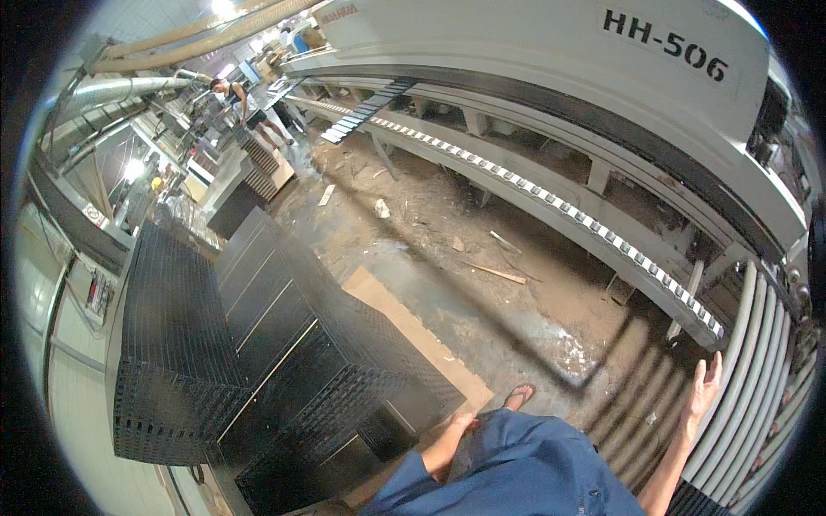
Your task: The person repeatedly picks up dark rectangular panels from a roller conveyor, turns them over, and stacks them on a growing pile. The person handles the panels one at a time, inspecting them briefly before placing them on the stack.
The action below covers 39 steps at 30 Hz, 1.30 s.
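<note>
My right hand [705, 387] is raised at the lower right with its fingers stretched out and apart. It holds nothing. Just beside it runs a row of grey metal rollers [740, 370]. My left hand [458, 425] hangs low by my blue clothing [525, 464], close to the near corner of a large stack of black panels [284, 378]. Its fingers are partly hidden, and I cannot tell whether they touch the stack. The panels lie in several tall piles with narrow gaps between them, and their near edges show rows of slots.
A long grey-white machine [533, 52] spans the right side, with a padded rail [551, 198] along its front. Dark strips [370, 112] lie across the rail farther off. Cardboard [413, 335] and wood scraps [495, 273] litter the floor. Another person [245, 107] stands far back.
</note>
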Each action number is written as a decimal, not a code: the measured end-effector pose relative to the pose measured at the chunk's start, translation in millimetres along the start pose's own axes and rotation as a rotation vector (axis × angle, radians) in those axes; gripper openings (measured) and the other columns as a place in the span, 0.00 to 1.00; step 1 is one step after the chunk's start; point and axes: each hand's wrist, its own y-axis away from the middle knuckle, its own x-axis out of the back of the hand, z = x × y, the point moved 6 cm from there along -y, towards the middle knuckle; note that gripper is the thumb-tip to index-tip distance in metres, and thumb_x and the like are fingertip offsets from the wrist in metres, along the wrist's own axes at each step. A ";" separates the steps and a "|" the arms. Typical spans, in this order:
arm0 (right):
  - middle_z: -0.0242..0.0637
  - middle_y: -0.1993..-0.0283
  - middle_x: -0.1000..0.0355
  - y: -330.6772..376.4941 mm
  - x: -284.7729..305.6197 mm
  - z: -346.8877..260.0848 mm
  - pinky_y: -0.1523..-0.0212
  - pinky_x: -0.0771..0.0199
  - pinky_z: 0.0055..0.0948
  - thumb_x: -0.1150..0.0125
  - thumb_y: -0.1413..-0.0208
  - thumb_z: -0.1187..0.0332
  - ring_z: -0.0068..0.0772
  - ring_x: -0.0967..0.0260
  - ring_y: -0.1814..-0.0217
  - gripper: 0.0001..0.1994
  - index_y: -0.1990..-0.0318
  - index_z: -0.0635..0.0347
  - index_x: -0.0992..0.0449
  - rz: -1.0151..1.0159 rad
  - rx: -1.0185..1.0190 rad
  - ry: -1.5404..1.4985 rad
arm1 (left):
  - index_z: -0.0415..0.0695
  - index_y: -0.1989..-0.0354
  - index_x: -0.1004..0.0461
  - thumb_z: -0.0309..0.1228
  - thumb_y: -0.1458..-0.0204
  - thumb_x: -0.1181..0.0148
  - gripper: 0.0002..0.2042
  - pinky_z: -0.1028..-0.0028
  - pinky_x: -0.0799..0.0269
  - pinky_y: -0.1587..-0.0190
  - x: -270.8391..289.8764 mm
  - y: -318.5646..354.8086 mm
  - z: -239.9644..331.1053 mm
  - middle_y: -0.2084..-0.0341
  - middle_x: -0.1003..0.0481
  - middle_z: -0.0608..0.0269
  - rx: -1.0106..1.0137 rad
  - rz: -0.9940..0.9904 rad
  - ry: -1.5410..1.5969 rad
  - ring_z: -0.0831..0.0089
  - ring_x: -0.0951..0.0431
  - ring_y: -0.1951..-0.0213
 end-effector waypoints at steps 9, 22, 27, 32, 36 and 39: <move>0.50 0.29 0.45 -1.5 -43.9 -2.6 0.28 0.51 0.38 0.41 0.37 0.67 0.43 0.48 0.27 0.29 0.32 0.65 0.43 -0.133 -0.059 -0.124 | 0.39 0.58 0.23 0.43 0.44 0.40 0.18 0.69 0.25 0.65 -25.3 -34.4 -13.6 0.72 0.19 0.54 -0.275 -0.195 -0.169 0.67 0.20 0.67; 0.50 0.31 0.42 22.4 -28.6 4.8 0.31 0.44 0.37 0.42 0.37 0.64 0.42 0.41 0.31 0.28 0.33 0.67 0.41 -0.131 -0.111 -0.053 | 0.38 0.49 0.26 0.39 0.41 0.41 0.19 0.69 0.22 0.57 -51.7 -22.1 31.0 0.59 0.20 0.49 -0.086 -0.163 -0.060 0.64 0.19 0.59; 0.50 0.32 0.41 24.1 -34.7 -0.9 0.31 0.43 0.35 0.42 0.37 0.64 0.41 0.40 0.31 0.28 0.34 0.68 0.40 -0.156 -0.107 -0.044 | 0.36 0.49 0.26 0.50 0.41 0.47 0.26 0.63 0.25 0.53 -37.4 -38.5 24.1 0.61 0.20 0.48 -0.283 -0.215 -0.721 0.60 0.19 0.59; 0.48 0.36 0.36 19.7 -48.8 -19.2 0.35 0.39 0.33 0.42 0.37 0.66 0.37 0.35 0.37 0.28 0.33 0.67 0.41 -0.189 -0.066 0.009 | 0.35 0.50 0.25 0.54 0.43 0.48 0.30 0.63 0.26 0.52 -11.7 -20.5 -28.4 0.59 0.21 0.44 -0.203 -0.219 -0.636 0.57 0.20 0.56; 0.47 0.39 0.32 12.4 -60.8 -27.3 0.39 0.35 0.31 0.42 0.37 0.67 0.35 0.32 0.41 0.28 0.32 0.65 0.41 -0.254 -0.019 -0.021 | 0.34 0.50 0.25 0.57 0.44 0.48 0.33 0.63 0.27 0.51 -18.6 -22.0 -62.6 0.58 0.22 0.42 -0.143 -0.196 -0.432 0.55 0.21 0.54; 0.47 0.42 0.29 7.4 -74.9 -42.8 0.40 0.34 0.31 0.43 0.37 0.67 0.34 0.31 0.43 0.28 0.32 0.64 0.41 -0.295 0.009 0.093 | 0.33 0.51 0.25 0.59 0.46 0.48 0.35 0.62 0.28 0.50 -34.3 -30.7 -68.2 0.56 0.23 0.40 -0.138 -0.165 -0.310 0.53 0.22 0.53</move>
